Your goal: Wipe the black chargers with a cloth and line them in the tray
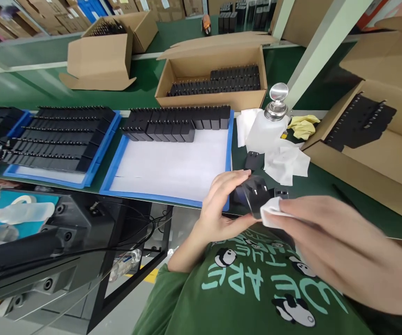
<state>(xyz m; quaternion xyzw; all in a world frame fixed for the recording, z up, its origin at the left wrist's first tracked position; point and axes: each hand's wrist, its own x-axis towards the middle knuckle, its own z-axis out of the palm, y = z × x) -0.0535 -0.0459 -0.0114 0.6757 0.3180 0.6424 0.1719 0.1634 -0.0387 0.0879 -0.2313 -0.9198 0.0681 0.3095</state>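
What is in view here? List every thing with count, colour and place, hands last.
black part: one, black, held in the left hand
wipe: one, white, pressed on the part by the right hand
blue trays: three, holding rows of black parts, across the bench
loose black part: one, on the green mat right of the tray
dispenser bottle: one, white with metal top, behind the tissues
tissues: several, white, by the bottle
yellow cloth: one, right of the bottle
cardboard boxes: several, brown, behind and right
left hand: grips the part
right hand: holds the wipe

L hand [221, 202] gripping black adapter [253, 195], R hand [344, 246] pressing white wipe [272, 215] on it
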